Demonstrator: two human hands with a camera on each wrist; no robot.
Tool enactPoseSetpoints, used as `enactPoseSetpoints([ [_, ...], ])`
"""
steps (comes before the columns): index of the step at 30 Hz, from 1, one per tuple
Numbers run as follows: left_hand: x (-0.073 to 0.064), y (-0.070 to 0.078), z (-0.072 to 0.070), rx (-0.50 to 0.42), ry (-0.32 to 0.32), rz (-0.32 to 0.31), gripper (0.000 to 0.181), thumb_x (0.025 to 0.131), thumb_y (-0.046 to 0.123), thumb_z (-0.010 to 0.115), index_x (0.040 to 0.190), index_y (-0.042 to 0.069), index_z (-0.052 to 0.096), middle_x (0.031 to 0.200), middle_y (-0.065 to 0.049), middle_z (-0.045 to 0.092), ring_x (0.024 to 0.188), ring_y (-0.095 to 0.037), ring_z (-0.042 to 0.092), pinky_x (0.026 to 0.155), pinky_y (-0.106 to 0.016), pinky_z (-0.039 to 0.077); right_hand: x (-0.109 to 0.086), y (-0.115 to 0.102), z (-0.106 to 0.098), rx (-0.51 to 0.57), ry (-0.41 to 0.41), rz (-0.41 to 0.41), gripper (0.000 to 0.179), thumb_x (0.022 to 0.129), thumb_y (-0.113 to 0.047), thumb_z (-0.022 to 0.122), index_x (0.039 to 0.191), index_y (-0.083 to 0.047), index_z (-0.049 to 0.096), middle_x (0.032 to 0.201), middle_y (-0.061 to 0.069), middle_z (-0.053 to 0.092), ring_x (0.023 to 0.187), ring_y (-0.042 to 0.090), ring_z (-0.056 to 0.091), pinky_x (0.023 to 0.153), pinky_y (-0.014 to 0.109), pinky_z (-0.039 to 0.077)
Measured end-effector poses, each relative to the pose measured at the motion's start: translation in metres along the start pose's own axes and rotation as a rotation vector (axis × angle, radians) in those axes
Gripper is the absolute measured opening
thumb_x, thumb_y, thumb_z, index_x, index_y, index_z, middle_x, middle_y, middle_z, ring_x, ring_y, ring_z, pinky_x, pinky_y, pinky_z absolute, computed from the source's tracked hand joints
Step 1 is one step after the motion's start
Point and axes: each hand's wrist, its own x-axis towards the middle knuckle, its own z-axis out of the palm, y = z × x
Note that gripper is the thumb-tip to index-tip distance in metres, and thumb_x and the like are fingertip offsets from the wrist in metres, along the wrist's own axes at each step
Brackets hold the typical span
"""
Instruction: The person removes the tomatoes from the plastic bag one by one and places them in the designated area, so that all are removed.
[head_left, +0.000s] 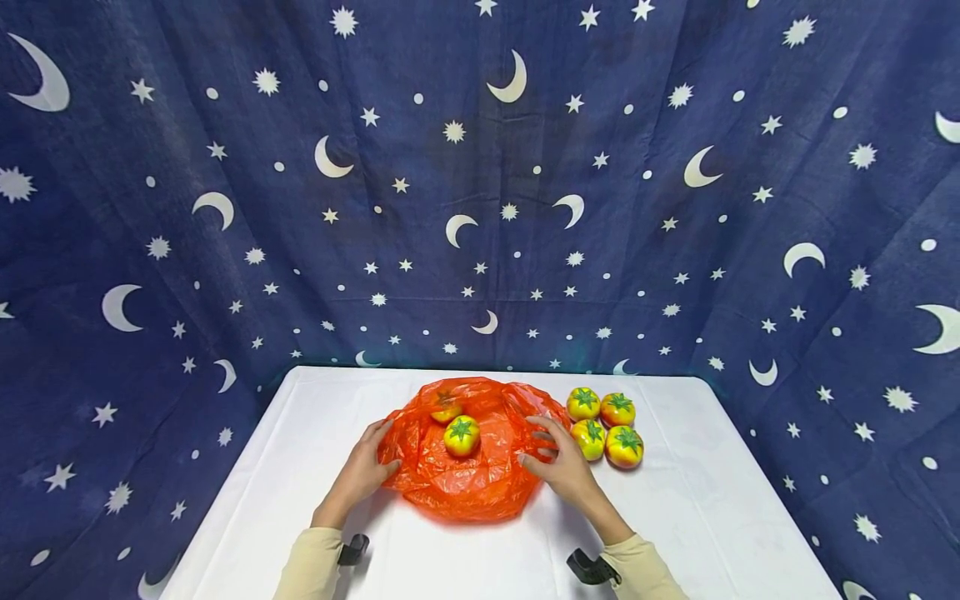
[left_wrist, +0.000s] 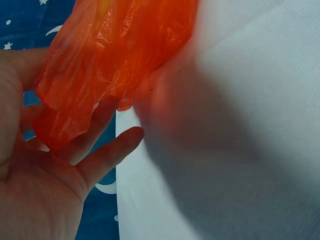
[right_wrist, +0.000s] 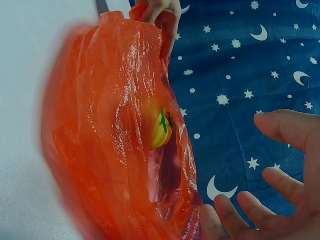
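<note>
An orange-red plastic bag [head_left: 480, 493] lies on the white table with its mouth spread wide. One yellow-red tomato [head_left: 462, 436] with a green leafy top sits in the opening; another tomato [head_left: 447, 408] shows behind it, partly veiled by the film. My left hand [head_left: 362, 472] touches the bag's left side, fingers and thumb spread apart; in the left wrist view some of its fingers [left_wrist: 117, 152] are partly covered by hanging film. At the right side is my right hand [head_left: 562, 462], its fingers spread and loosely bent, holding nothing, close by the bag.
Several more tomatoes [head_left: 624, 447] stand in a cluster on the table right of the bag, just beyond the right hand. The white table [head_left: 712, 517] ends at a dark blue curtain [head_left: 480, 167] with moons and stars. Each wrist wears a black strap-like device [head_left: 592, 567].
</note>
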Motion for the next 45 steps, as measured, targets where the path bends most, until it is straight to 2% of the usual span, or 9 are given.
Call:
enactPoseSetpoints([
  [2, 0.0, 0.0, 0.001, -0.004, -0.007, -0.021, 0.074, 0.076, 0.011, 0.073, 0.141, 0.005, 0.039, 0.144, -0.012, 0.036, 0.133, -0.039, 0.038, 0.107, -0.057, 0.033, 0.0, 0.0, 0.001, 0.006, -0.001, 0.004, 0.057, 0.079, -0.007, 0.071, 0.131, -0.007, 0.049, 0.138, 0.014, 0.046, 0.122, 0.041, 0.048, 0.102, 0.054, 0.041],
  [8, -0.001, -0.002, 0.003, 0.004, -0.008, -0.03, 0.073, 0.076, 0.011, 0.073, 0.14, 0.003, 0.04, 0.144, -0.014, 0.037, 0.133, -0.04, 0.037, 0.107, -0.058, 0.033, 0.002, 0.001, 0.004, 0.028, -0.006, 0.014, 0.055, 0.079, -0.006, 0.071, 0.129, -0.013, 0.05, 0.138, 0.019, 0.046, 0.121, 0.041, 0.049, 0.102, 0.055, 0.041],
  [12, -0.002, -0.004, 0.003, 0.007, -0.014, -0.042, 0.073, 0.076, 0.013, 0.073, 0.14, 0.004, 0.039, 0.144, -0.015, 0.036, 0.133, -0.04, 0.037, 0.108, -0.058, 0.032, 0.003, 0.002, 0.005, 0.036, -0.008, 0.012, 0.055, 0.079, -0.005, 0.071, 0.129, -0.012, 0.05, 0.138, 0.021, 0.045, 0.121, 0.042, 0.049, 0.102, 0.055, 0.04],
  [26, -0.003, -0.004, 0.002, 0.026, 0.001, -0.031, 0.072, 0.077, 0.013, 0.072, 0.139, 0.0, 0.039, 0.143, -0.017, 0.038, 0.132, -0.04, 0.038, 0.108, -0.057, 0.032, 0.01, -0.002, 0.013, -0.002, -0.001, 0.008, 0.056, 0.078, -0.01, 0.073, 0.129, -0.013, 0.051, 0.134, 0.013, 0.049, 0.121, 0.04, 0.05, 0.1, 0.053, 0.043],
  [31, -0.003, -0.003, 0.001, 0.03, -0.008, -0.055, 0.073, 0.076, 0.015, 0.073, 0.139, 0.0, 0.039, 0.143, -0.017, 0.038, 0.133, -0.04, 0.037, 0.108, -0.057, 0.032, 0.02, 0.012, 0.02, 0.021, -0.005, 0.015, 0.058, 0.078, -0.01, 0.073, 0.131, -0.011, 0.049, 0.135, 0.013, 0.048, 0.122, 0.04, 0.049, 0.102, 0.055, 0.041],
  [36, -0.001, -0.003, 0.001, 0.032, -0.024, -0.082, 0.073, 0.077, 0.017, 0.072, 0.14, 0.001, 0.038, 0.145, -0.015, 0.036, 0.134, -0.039, 0.036, 0.109, -0.056, 0.031, 0.03, 0.028, 0.028, 0.006, 0.012, 0.01, 0.06, 0.076, -0.015, 0.075, 0.131, -0.018, 0.05, 0.134, 0.01, 0.049, 0.12, 0.035, 0.052, 0.1, 0.051, 0.045],
  [40, -0.001, -0.004, 0.002, 0.036, -0.032, -0.093, 0.074, 0.078, 0.017, 0.072, 0.141, 0.001, 0.036, 0.146, -0.016, 0.034, 0.134, -0.04, 0.036, 0.108, -0.057, 0.032, 0.035, 0.031, 0.032, -0.011, 0.013, -0.004, 0.059, 0.075, -0.018, 0.076, 0.129, -0.023, 0.051, 0.132, 0.007, 0.052, 0.118, 0.032, 0.054, 0.097, 0.048, 0.048],
  [45, -0.001, -0.003, 0.002, 0.038, -0.036, -0.096, 0.076, 0.078, 0.017, 0.072, 0.142, 0.0, 0.035, 0.147, -0.016, 0.033, 0.135, -0.04, 0.035, 0.109, -0.056, 0.031, 0.041, 0.032, 0.037, -0.012, -0.013, -0.019, 0.06, 0.075, -0.02, 0.076, 0.13, -0.021, 0.05, 0.132, 0.009, 0.051, 0.118, 0.035, 0.053, 0.093, 0.045, 0.051],
])
